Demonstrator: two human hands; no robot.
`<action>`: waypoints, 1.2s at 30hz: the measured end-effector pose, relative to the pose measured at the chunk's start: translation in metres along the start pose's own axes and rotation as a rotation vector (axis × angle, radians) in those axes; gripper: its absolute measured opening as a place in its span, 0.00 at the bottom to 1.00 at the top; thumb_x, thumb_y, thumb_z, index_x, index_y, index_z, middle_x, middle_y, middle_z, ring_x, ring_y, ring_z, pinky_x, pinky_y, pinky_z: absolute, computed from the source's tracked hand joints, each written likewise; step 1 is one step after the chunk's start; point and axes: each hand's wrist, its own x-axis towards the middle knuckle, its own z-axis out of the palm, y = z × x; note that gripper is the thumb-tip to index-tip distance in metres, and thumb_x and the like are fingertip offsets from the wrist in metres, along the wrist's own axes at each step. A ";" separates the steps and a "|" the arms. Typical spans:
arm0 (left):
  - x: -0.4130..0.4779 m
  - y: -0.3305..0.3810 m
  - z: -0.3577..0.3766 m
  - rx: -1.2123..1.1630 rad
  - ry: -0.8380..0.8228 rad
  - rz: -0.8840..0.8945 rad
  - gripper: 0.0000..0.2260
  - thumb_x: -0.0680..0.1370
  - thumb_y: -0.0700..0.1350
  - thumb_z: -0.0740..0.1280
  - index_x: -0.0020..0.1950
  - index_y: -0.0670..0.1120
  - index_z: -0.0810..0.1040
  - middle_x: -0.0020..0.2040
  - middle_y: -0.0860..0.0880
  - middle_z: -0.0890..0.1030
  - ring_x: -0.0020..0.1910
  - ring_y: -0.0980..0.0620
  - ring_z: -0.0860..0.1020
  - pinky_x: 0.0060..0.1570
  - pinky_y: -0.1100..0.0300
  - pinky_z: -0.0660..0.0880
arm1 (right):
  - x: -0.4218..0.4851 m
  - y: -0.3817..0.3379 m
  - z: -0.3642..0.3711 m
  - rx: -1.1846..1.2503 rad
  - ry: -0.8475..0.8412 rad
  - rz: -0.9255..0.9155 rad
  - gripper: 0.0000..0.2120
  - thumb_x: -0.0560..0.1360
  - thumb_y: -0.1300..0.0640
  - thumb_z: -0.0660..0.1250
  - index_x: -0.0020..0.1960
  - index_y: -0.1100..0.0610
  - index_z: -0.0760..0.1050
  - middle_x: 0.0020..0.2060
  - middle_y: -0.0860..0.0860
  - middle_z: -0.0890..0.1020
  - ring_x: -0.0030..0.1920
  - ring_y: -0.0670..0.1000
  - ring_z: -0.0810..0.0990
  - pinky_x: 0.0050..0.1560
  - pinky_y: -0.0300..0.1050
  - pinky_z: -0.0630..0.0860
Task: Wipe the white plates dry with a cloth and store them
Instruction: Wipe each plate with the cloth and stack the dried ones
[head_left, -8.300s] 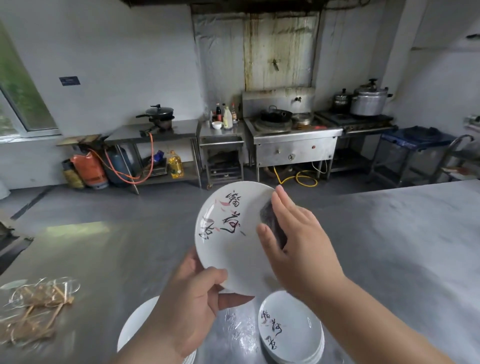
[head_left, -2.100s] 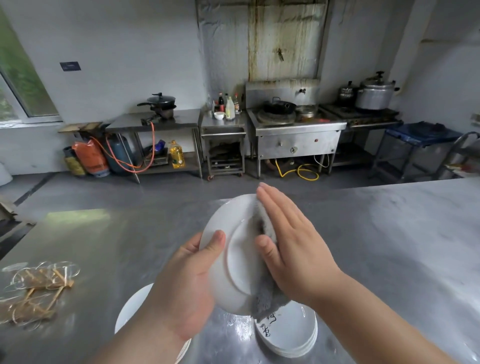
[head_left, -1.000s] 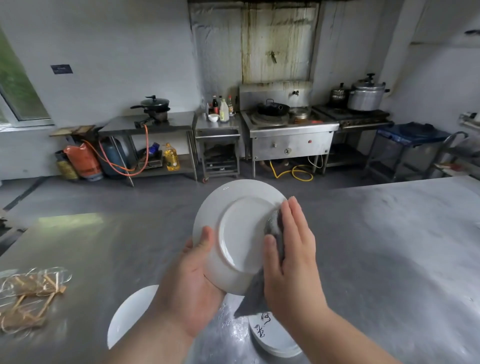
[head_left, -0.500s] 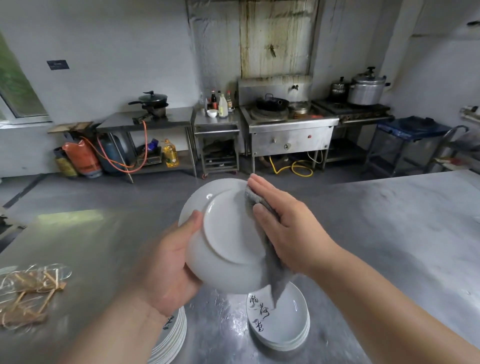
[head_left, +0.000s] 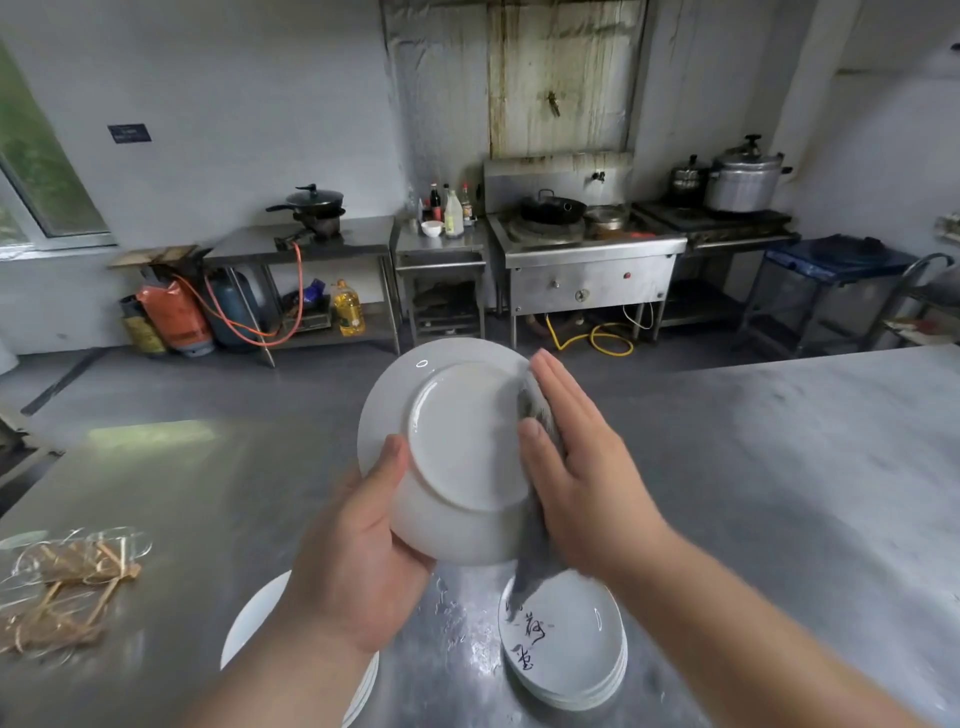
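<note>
Steel desk (head_left: 779, 493) carries two stacks of white plates at 6 o'clock; the right stack (head_left: 571, 649) shows dark brush lettering on top; the left stack (head_left: 254, 618) is half hidden behind the left hand (head_left: 358, 561); that hand grips the held plate (head_left: 457, 441) at its 7 o'clock rim, thumb on the glossy, unmarked underside; the right hand (head_left: 582, 478), fingers straight and together, presses a grey cloth (head_left: 536, 410) against its 3 o'clock rim.

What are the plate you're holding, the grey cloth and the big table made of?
The plate looks like glazed ceramic, maybe porcelain: white, smooth and glossy, with a raised foot ring. The cloth seems to be soft woven fabric, since it hangs limp and folds. The table looks like brushed stainless steel: grey, with dull, blurry reflections.
</note>
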 end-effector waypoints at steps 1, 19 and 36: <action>0.001 -0.002 0.003 -0.012 0.014 0.002 0.20 0.82 0.52 0.64 0.71 0.44 0.80 0.71 0.38 0.79 0.70 0.41 0.78 0.62 0.47 0.80 | -0.014 -0.003 0.013 0.025 0.073 0.047 0.30 0.85 0.51 0.60 0.84 0.49 0.55 0.82 0.37 0.54 0.79 0.30 0.50 0.74 0.24 0.48; 0.010 -0.001 0.001 0.016 -0.021 -0.092 0.18 0.84 0.48 0.63 0.71 0.45 0.80 0.69 0.39 0.80 0.67 0.41 0.80 0.56 0.49 0.82 | -0.001 0.009 -0.002 -0.029 0.020 0.029 0.27 0.85 0.53 0.62 0.82 0.52 0.62 0.81 0.39 0.58 0.81 0.37 0.55 0.80 0.34 0.51; 0.022 -0.041 0.034 -0.025 -0.017 -0.068 0.16 0.82 0.50 0.65 0.67 0.47 0.83 0.68 0.37 0.81 0.66 0.39 0.81 0.58 0.50 0.82 | -0.032 0.002 0.038 0.067 0.254 0.213 0.34 0.85 0.45 0.54 0.85 0.49 0.43 0.84 0.40 0.39 0.79 0.32 0.40 0.71 0.23 0.39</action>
